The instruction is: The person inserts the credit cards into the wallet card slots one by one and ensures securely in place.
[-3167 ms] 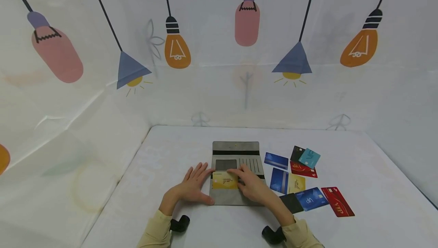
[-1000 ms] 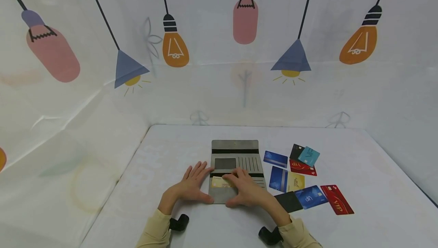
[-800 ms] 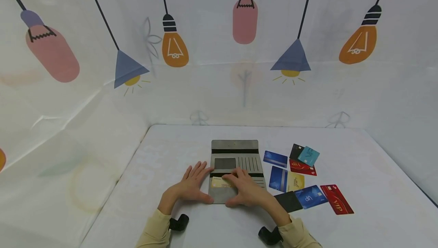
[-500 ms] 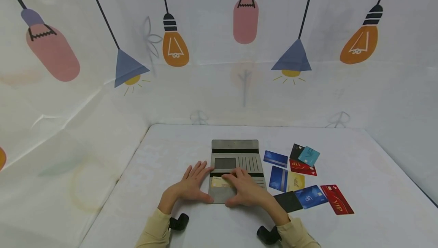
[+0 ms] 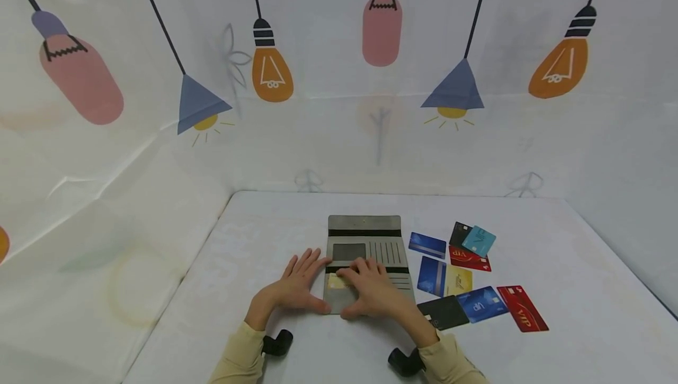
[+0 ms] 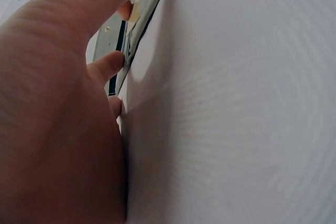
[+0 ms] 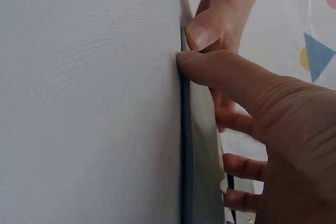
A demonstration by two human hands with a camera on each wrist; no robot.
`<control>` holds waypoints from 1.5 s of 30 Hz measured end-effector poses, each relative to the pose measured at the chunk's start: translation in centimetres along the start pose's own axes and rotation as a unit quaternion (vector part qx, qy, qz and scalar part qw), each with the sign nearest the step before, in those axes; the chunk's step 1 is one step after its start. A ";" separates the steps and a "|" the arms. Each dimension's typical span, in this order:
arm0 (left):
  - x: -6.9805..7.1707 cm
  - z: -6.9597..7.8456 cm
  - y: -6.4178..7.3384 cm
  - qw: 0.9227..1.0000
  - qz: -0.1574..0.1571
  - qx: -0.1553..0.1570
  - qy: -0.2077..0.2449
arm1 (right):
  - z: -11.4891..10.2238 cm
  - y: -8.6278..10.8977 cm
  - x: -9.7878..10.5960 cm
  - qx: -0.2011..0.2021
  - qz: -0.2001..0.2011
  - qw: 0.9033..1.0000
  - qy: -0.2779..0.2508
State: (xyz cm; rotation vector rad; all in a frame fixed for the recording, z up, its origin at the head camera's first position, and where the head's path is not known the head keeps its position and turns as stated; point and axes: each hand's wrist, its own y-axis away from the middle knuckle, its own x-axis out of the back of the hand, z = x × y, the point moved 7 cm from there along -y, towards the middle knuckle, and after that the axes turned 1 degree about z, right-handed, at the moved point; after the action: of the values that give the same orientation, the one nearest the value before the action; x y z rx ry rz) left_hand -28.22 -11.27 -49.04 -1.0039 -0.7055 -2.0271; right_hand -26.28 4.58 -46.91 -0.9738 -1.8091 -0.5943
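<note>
A grey wallet (image 5: pixel 336 301) with slots lies unfolded flat on the table. A yellow card (image 5: pixel 335 282) sits in its near half, lower part covered by the pocket, right part hidden under my right hand (image 5: pixel 372 287). That hand's fingertips press along the card's upper edge, while its thumb touches the wallet's near edge, as the right wrist view also shows. My left hand (image 5: pixel 297 285) rests spread at the wallet's left side, index fingertip on the left edge and thumb at the near left corner. In the left wrist view, the left palm (image 6: pixel 52 103) lies close to the tabletop.
Right of the wallet lie loose cards: a blue striped card (image 5: pixel 426 245), a teal card (image 5: pixel 479 241) overlapping black and red ones, a yellow card (image 5: pixel 459 280), a black card (image 5: pixel 445 313), a blue card (image 5: pixel 482 304) and a red card (image 5: pixel 522 308). A white printed sheet (image 5: pixel 339 148) hangs behind.
The yellow card, earlier lying fully in sight on the wallet, has slid down into the pocket. My right hand has shifted left along it, uncovering more of the black card. The left hand stays put.
</note>
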 end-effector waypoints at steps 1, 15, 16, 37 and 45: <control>0.0 0.0 0.0 1.000 0.001 0.000 0.000 | 0.0 0.0 0.0 0.001 0.000 1.000 0.001; 0.0 0.1 -0.1 1.000 0.008 -0.005 0.002 | -1.0 0.7 0.5 -0.005 0.015 1.000 0.000; 0.1 0.1 0.0 1.000 0.008 -0.006 0.003 | -1.1 0.7 0.6 -0.006 0.016 1.000 0.001; 0.1 0.3 0.1 1.000 0.008 -0.011 -0.001 | -1.0 0.8 0.4 -0.022 0.027 0.999 0.039; 0.1 0.3 0.1 1.000 0.007 -0.008 -0.006 | -1.0 0.9 0.5 -0.028 0.035 0.997 0.057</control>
State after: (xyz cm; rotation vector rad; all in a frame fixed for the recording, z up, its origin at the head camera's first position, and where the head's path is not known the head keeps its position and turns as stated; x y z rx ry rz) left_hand -28.06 -11.15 -48.82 -1.0296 -0.6875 -2.0183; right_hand -25.11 4.49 -46.10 -1.0171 -1.6581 -0.6469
